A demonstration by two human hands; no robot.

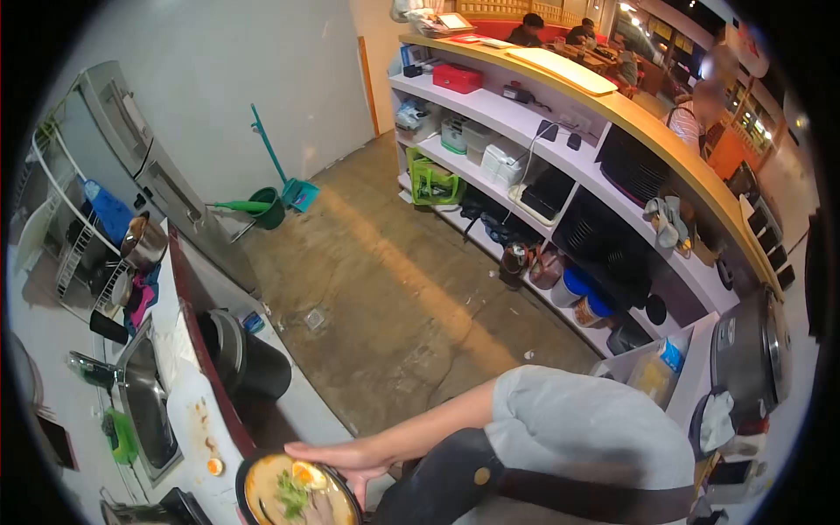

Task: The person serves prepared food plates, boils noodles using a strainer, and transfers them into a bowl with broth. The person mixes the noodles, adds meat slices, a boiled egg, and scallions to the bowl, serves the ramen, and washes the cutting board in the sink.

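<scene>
At the bottom of the head view, a dark-rimmed bowl of ramen [271,499] holds creamy broth. Half a boiled egg [308,475], chopped greens [290,495] and pale meat slices top the soup. My right hand [346,459] grips the bowl's near side, thumb along the rim and the other fingers partly hidden beneath it. Beside the bowl, another egg half [215,466] lies on the white counter [197,411], close to brown stains. My left hand does not show.
A steel sink [150,402] is set into the left counter. A dark bin [254,363] stands below its edge. Across the concrete floor [394,306] runs a curved shelf unit [490,105] with boxes and containers. A green bucket [269,210] and dustpan [300,194] stand by the wall. People sit beyond.
</scene>
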